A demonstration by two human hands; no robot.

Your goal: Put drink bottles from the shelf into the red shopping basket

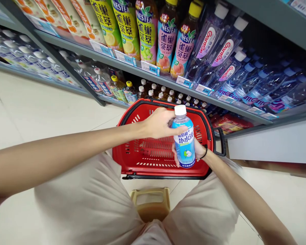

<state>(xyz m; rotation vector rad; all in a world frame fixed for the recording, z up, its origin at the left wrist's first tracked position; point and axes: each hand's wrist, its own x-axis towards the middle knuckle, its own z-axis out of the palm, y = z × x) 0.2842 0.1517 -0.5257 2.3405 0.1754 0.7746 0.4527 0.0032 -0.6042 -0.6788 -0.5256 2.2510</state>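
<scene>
A drink bottle (185,143) with a white cap and a blue-and-white label stands nearly upright in front of me, held over the red shopping basket (165,173). My left hand (160,123) grips its upper part from the left, the thumb lying across the label and the other fingers behind. From behind and the right, my right hand (197,149) is wrapped round the lower part; fingertips show at the bottle's left side. A black band circles the right wrist. Inside, the basket's slotted red bottom is visible beneath my hands.
Ahead, a shelf (165,76) carries tea bottles (165,37) and clear water bottles (224,51), with price tags along its edge. Smaller bottles (130,92) fill the lower shelf. A tan plastic stool (151,204) is between my legs. The basket's black handle (220,141) sticks out right.
</scene>
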